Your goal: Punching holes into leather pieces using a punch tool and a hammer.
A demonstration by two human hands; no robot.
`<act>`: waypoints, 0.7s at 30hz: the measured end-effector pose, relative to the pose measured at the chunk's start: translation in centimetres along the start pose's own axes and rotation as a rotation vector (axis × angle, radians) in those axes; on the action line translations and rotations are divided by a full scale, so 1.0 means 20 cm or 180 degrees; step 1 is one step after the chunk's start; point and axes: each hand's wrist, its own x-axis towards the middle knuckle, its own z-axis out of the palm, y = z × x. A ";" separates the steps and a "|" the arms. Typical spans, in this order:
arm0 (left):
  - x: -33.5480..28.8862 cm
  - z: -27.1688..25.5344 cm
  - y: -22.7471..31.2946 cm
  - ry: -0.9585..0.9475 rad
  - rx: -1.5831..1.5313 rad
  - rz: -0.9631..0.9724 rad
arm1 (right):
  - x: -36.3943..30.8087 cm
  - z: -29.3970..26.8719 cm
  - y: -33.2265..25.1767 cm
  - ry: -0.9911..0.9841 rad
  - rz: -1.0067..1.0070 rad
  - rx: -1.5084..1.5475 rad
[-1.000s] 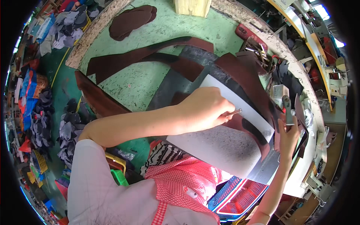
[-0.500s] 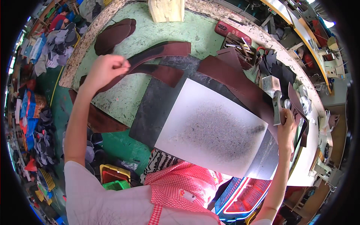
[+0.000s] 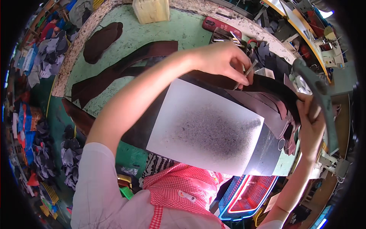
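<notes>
My left hand reaches across to the right, thumb and fingers pinched around a thin stick-like tool. Its fingertips are at the upper edge of a dark brown, leather-like curved strip. At the strip's right end my right hand is closed, thumb and fingers pinching it. A long grey-green flat tool with a curved head rises beside the right hand; its kind and how it is held I cannot make out. Under the strip lie more brown pieces. A speckled white board lies nearest my body.
On the green table lie more brown strips and stacked rounded pieces. A wooden block, a red case and a box of tools stand at the back. Blue and red baskets sit below the front edge.
My left hand has swung from the left-hand strips over to the right. A curved strip now spans between both hands. My right hand and the grey-green tool have risen and shifted right.
</notes>
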 end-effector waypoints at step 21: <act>0.18 0.12 -0.12 0.1271 0.0500 -0.0114 | -0.49 0.14 0.29 -0.0444 0.0303 -0.0149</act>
